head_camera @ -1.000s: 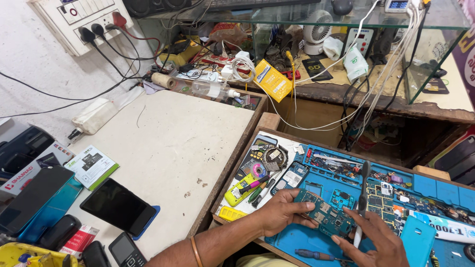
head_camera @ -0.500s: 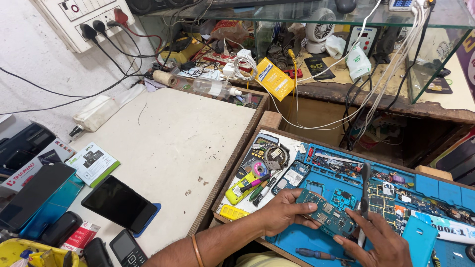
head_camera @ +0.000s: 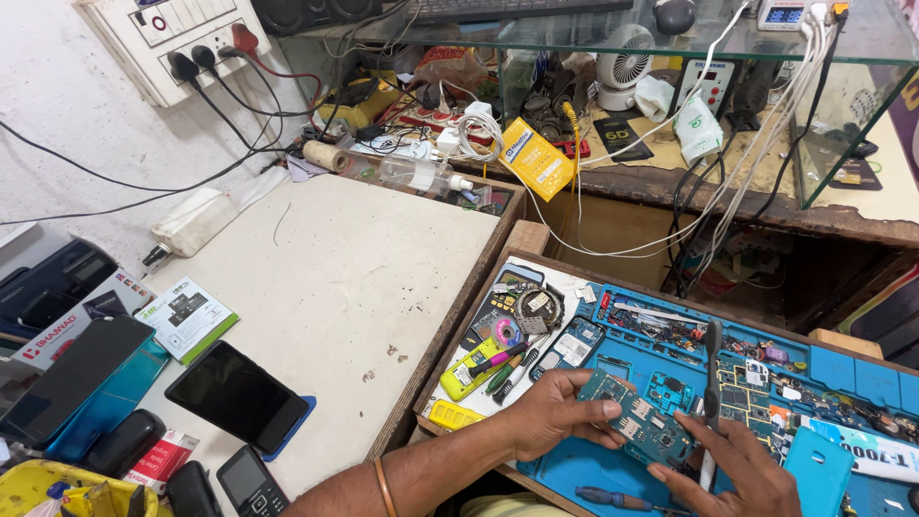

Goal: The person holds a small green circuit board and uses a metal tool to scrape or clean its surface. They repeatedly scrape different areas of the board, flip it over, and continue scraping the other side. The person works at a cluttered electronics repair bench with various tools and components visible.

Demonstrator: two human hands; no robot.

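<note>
Teal-green and studded with small metal parts, a flat phone circuit board (head_camera: 639, 419) is sitting low in the frame, right of centre, just above the blue silicone repair mat (head_camera: 842, 369). The left hand (head_camera: 558, 414) is gripping the board's left end, its grip closed with the thumb lying on top and the fingers curled beneath. The right hand (head_camera: 742, 467), at the bottom right of the frame, is closing its grip around a slim tool with a black handle and white lower shaft (head_camera: 710, 402), which is standing nearly upright, while its fingertips are touching the board's right edge. An orange bangle (head_camera: 385, 486) is circling the left wrist. Left of the mat, a white tray panel (head_camera: 572, 289) is carrying a round coil part, a yellow gadget and coloured pens. Further left, the pale counter (head_camera: 354, 278) is bearing a black-screened phone lying on a blue case (head_camera: 237, 395), a small black keypad phone (head_camera: 251, 482) at the bottom edge, and a green and white printed box (head_camera: 187, 317). At the upper left, a white wall socket board (head_camera: 182, 33) is holding several black plugs.
</note>
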